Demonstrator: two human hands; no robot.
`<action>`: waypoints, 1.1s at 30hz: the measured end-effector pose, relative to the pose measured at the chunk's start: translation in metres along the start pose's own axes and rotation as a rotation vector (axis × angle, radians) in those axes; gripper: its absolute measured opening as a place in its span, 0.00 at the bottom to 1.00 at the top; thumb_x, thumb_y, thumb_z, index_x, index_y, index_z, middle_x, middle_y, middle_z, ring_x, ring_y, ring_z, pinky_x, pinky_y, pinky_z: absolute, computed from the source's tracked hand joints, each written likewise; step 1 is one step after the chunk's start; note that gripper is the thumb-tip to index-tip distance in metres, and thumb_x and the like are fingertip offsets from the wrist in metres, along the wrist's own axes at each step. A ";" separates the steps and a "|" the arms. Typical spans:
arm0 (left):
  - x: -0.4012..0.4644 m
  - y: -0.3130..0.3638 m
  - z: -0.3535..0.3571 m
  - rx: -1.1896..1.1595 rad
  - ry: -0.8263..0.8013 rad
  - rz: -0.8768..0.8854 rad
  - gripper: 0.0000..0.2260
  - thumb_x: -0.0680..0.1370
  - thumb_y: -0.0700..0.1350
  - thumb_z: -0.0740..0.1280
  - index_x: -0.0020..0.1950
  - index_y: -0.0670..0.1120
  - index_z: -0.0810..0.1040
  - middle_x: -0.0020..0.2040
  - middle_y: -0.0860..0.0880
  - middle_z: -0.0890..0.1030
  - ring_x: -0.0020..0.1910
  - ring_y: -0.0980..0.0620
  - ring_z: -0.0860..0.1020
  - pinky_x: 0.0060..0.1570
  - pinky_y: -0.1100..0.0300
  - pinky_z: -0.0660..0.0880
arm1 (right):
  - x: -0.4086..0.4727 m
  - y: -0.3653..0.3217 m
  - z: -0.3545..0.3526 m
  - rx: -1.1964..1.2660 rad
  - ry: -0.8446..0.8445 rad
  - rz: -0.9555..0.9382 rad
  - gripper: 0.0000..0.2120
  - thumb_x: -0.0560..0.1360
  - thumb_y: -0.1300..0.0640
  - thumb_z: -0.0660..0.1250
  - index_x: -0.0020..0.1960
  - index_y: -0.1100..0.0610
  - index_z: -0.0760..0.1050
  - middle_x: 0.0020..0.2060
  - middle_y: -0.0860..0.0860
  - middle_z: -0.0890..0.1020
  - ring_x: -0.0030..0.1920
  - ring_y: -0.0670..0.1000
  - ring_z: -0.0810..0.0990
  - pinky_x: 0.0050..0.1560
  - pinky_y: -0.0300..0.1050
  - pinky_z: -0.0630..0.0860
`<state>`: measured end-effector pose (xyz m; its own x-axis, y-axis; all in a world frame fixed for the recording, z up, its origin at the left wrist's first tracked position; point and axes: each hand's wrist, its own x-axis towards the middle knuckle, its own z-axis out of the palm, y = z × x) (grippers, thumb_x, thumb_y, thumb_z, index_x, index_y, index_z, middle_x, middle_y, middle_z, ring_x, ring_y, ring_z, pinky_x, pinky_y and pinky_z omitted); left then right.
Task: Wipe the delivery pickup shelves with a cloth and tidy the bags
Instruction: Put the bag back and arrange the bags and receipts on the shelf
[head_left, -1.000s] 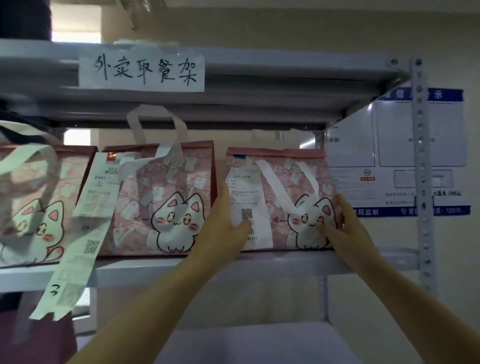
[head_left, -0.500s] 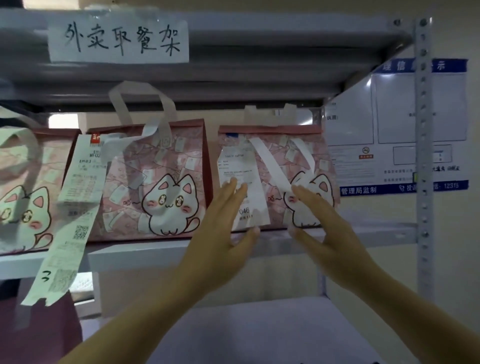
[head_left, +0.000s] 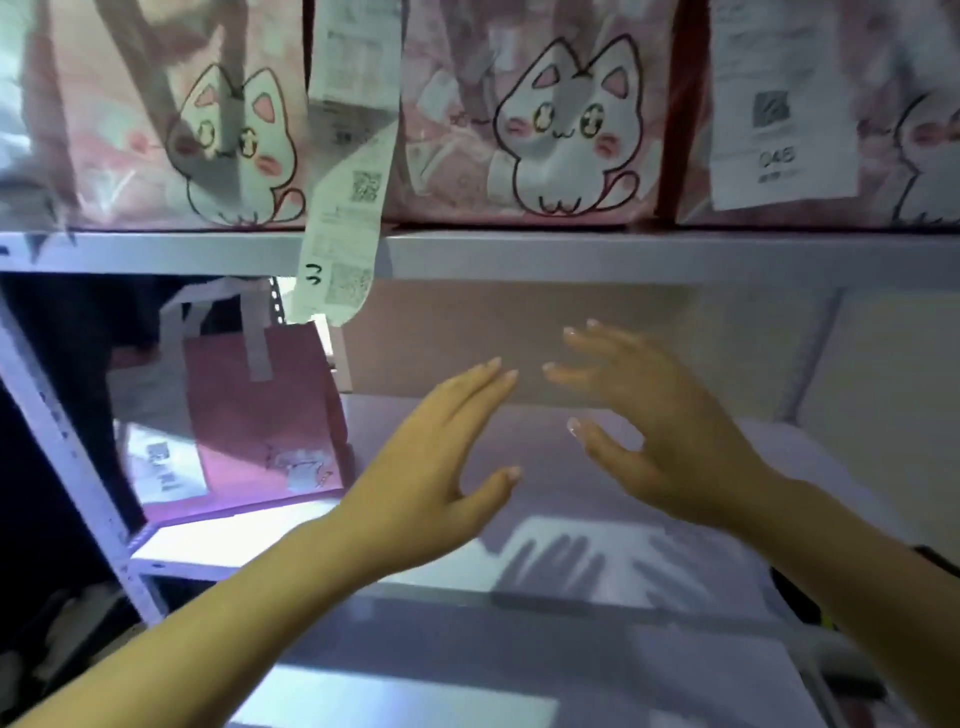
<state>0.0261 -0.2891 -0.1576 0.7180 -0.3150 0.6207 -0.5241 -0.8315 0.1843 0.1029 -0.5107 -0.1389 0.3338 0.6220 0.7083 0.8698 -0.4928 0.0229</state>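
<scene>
- Above both hands, three pink cat-print bags (head_left: 530, 130) stand along the grey metal shelf (head_left: 571, 254).
- Left hand (head_left: 431, 483) and right hand (head_left: 670, 441): fingers spread, holding nothing.
- Left of them, a small pink bag (head_left: 260, 410) stands on the lower shelf (head_left: 218, 540).

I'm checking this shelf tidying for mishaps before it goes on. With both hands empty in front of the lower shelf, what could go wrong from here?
1. The long receipt hangs below the upper shelf edge; a rising left hand could snag it.
2. The pink bag on the lower shelf sits near the left post, so a sideways sweep might push it off.
3. Neither the left hand nor the right hand has a grip on a cloth, so wiping may be skipped.
</scene>
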 end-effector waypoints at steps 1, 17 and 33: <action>-0.006 -0.012 -0.001 0.008 -0.012 -0.027 0.31 0.77 0.56 0.61 0.76 0.46 0.60 0.77 0.50 0.59 0.75 0.56 0.57 0.72 0.67 0.52 | 0.004 -0.004 0.015 0.032 -0.062 0.032 0.21 0.76 0.48 0.60 0.68 0.52 0.72 0.70 0.53 0.71 0.71 0.55 0.66 0.70 0.55 0.63; -0.138 -0.216 -0.046 0.179 -0.146 -0.521 0.35 0.78 0.52 0.63 0.78 0.45 0.49 0.79 0.45 0.45 0.77 0.47 0.43 0.75 0.52 0.44 | 0.136 -0.093 0.274 0.707 -0.414 0.871 0.27 0.76 0.50 0.67 0.73 0.50 0.63 0.67 0.52 0.73 0.64 0.53 0.73 0.61 0.46 0.70; -0.173 -0.283 -0.058 0.252 -0.049 -0.604 0.40 0.76 0.51 0.64 0.77 0.45 0.40 0.76 0.44 0.31 0.74 0.48 0.29 0.74 0.49 0.36 | 0.135 -0.113 0.301 0.705 -0.106 1.030 0.06 0.80 0.52 0.62 0.55 0.51 0.74 0.46 0.50 0.80 0.47 0.54 0.78 0.40 0.43 0.73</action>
<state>0.0241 0.0276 -0.2725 0.8753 0.2254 0.4278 0.0968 -0.9485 0.3016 0.1596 -0.1877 -0.2581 0.9727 0.2036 0.1118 0.1816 -0.3669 -0.9123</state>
